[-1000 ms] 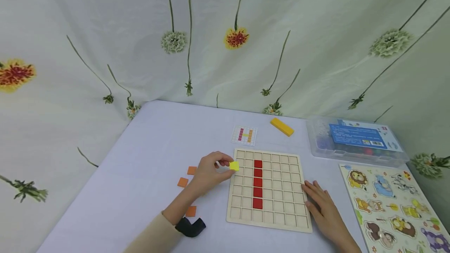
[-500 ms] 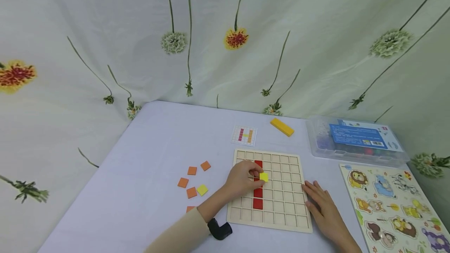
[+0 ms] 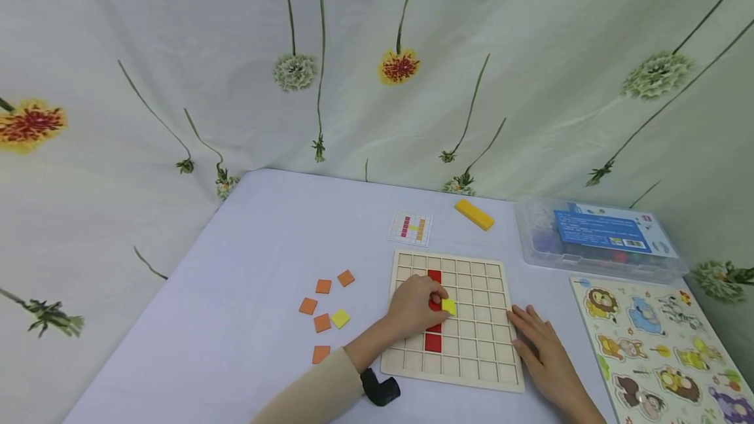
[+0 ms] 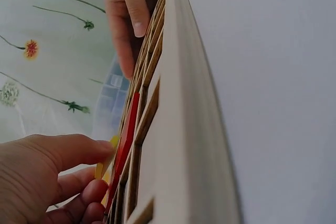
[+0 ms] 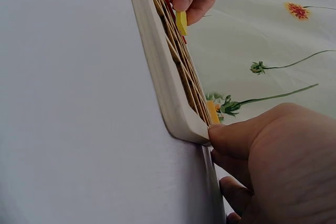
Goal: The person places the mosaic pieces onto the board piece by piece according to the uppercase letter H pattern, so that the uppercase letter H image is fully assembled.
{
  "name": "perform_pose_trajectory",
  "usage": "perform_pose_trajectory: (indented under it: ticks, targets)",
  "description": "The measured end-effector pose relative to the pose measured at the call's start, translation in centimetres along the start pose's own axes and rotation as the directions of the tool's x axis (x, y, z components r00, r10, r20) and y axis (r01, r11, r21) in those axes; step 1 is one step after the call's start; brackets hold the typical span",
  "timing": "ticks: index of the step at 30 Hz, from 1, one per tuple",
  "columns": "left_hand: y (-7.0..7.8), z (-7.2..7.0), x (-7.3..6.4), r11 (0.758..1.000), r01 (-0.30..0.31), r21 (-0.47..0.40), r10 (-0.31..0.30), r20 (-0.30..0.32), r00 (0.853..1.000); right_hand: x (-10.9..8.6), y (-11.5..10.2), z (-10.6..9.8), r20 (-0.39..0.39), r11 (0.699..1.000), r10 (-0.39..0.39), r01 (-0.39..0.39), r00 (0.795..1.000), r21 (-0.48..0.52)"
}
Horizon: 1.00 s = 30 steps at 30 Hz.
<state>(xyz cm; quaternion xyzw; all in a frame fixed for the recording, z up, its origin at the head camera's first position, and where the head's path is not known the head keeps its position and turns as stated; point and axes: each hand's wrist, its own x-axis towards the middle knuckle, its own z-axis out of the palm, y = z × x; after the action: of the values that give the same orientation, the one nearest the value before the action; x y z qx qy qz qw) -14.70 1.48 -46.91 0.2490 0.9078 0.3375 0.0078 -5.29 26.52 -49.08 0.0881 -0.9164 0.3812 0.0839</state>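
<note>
Left hand (image 3: 412, 306) part-hides red tiles (image 3: 432, 343), orange tiles (image 3: 322, 323) nearby

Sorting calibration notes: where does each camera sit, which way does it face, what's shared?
Head: worn on the head, looks forward and down at the grid board; left hand pinching a yellow tile, beige sleeve and right hand show.
Left wrist: on that wrist, looks low across the grid board; left hand near, right hand beyond.
Right wrist: on that wrist, looks low along the grid board; right hand near, left hand beyond.
Shared by both wrist views: both hands, grid board, yellow tile.
</note>
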Motion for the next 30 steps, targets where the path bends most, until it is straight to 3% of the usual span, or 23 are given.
perform_pose_trajectory:
  ticks: [13, 22, 26, 30]
  targets:
    - [0.6, 0.5, 0.1, 0.997, 0.006, 0.081, -0.007, 0.01, 1.0, 0.0, -0.1, 0.0, 0.013, 1.0, 0.022, -0.022, 1.0, 0.006]
    - [0.7, 0.3, -0.2, 0.996, -0.01, 0.084, 0.01, 0.002, 1.0, 0.0, -0.2, 0.0, 0.019, 1.0, 0.028, -0.028, 0.999, 0.005]
    - [0.9, -0.7, -1.0, 0.999, -0.013, 0.039, 0.012, 0.014, 1.0, 0.0, -0.2, 0.0, 0.022, 1.0, 0.031, -0.031, 0.999, 0.005]
    - [1.2, -3.1, -2.5, 1.0, -0.014, -0.003, 0.014, 0.004, 1.0, 0.1, -0.3, -0.1, 0.023, 1.0, 0.031, -0.031, 0.999, -0.002]
